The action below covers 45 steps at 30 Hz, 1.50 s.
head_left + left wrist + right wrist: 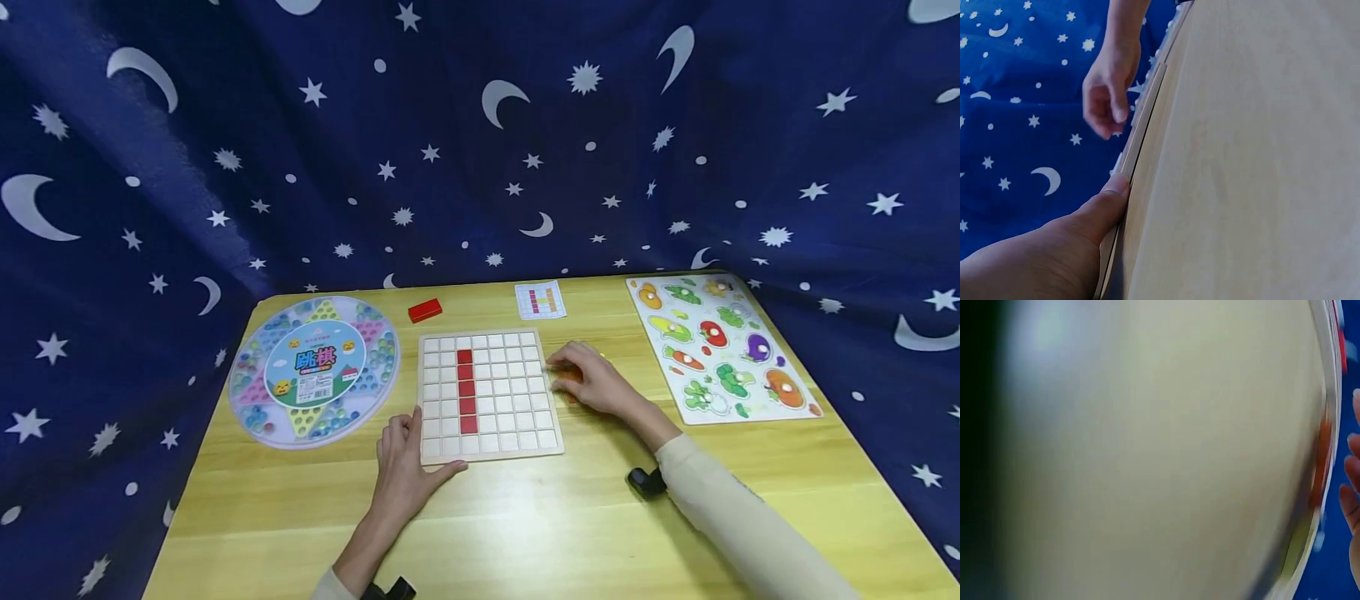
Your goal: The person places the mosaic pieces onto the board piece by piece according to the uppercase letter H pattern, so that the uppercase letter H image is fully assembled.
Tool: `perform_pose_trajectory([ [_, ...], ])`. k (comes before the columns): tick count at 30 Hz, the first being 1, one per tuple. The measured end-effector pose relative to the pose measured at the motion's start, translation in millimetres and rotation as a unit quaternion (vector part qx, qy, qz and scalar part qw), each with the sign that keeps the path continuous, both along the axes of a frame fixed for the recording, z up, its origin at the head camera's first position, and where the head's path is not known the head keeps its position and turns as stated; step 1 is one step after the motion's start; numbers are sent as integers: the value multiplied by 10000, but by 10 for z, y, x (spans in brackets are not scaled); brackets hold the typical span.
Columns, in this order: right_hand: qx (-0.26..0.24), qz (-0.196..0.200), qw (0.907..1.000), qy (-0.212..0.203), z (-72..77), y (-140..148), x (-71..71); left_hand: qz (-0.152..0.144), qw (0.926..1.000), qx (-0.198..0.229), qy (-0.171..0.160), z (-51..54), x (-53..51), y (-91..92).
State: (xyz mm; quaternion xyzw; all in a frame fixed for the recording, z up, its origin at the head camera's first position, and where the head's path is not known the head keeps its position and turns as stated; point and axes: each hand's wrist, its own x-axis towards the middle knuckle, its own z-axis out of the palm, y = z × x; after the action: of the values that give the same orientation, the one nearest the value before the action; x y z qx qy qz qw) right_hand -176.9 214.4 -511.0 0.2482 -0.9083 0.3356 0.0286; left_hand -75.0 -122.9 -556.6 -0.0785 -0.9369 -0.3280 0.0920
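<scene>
A square wooden grid board [510, 387] lies on the table, with several red square tiles [467, 388] in one column. My left hand [405, 462] touches its near left corner, the thumb along the front edge and the fingers by the left side. In the left wrist view the thumb [1107, 197] presses the board's edge. To the right of the board, my right hand [592, 379] hovers over orange pieces [572, 375] that it partly hides. The right wrist view is blurred; an orange piece [1321, 465] and a yellow piece [1297, 544] lie apart from the fingers [1350, 503].
Behind the board are a red block [425, 310] and a printed pattern card [541, 300]. A round Chinese checkers board [251, 358] with marbles lies at the left, a vegetable knob puzzle [701, 408] at the right. A starry blue cloth [450, 108] hangs behind the table.
</scene>
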Motion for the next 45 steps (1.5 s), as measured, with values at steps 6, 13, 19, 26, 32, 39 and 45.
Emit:
perform_pose_trajectory([
  [6,-16,-593,9979,-268,-26,404,-134,4,9998,-38,200,-5,4,-24],
  [13,173,-609,9949,-789,-58,593,-142,-44,9993,-35,376,-11,0,-7],
  [19,179,-699,9934,-888,-65,585,-153,-20,9999,-50,145,3,-10,-3],
  [26,54,-822,9928,-867,-75,574,-153,-3,10000,-31,7,12,-6,0],
  [32,-144,-1007,9915,-808,-85,572,-154,10,10000,-49,12,-2,-1,-4],
  [39,-258,-1030,9922,-653,-52,538,-147,11,10000,-47,62,-15,-1,-8],
  [45,-328,-998,9920,-700,-32,506,-148,-21,9998,-74,187,-14,-2,-8],
])
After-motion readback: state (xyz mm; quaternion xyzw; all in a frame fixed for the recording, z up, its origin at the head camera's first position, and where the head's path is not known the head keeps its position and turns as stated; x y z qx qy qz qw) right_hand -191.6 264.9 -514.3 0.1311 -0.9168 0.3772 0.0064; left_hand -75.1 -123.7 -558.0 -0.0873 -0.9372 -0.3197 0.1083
